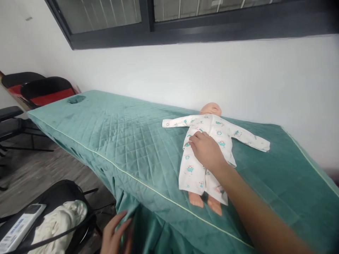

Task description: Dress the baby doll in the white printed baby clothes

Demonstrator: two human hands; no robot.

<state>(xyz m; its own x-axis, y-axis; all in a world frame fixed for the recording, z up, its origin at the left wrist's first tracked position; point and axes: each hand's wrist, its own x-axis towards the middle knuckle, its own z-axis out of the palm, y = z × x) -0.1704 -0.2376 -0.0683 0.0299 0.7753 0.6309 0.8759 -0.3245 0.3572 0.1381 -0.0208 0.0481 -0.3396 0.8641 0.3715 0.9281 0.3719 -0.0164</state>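
Note:
A baby doll [210, 108] lies on its back on the green bed, its head toward the wall. It wears a white long-sleeved shirt [219, 123] and white trousers [190, 173], both printed with small green and pink figures. The sleeves spread out to both sides, and bare feet show below the trouser legs. My right hand [208, 150] is over the doll's belly, with curled fingers at the shirt's lower left side; the fingertips are partly hidden. Low in the view, my left hand [116, 233] is slightly blurred beside the bed's hanging cover, fingers apart and holding nothing.
The quilted green bed [127, 137] has a face hole at its far left end and stands along a white wall under a dark-framed window. On a black chair [66, 190] at lower left lie crumpled white cloth [59, 225] and a white box [22, 225]. More chairs [50, 91] stand behind.

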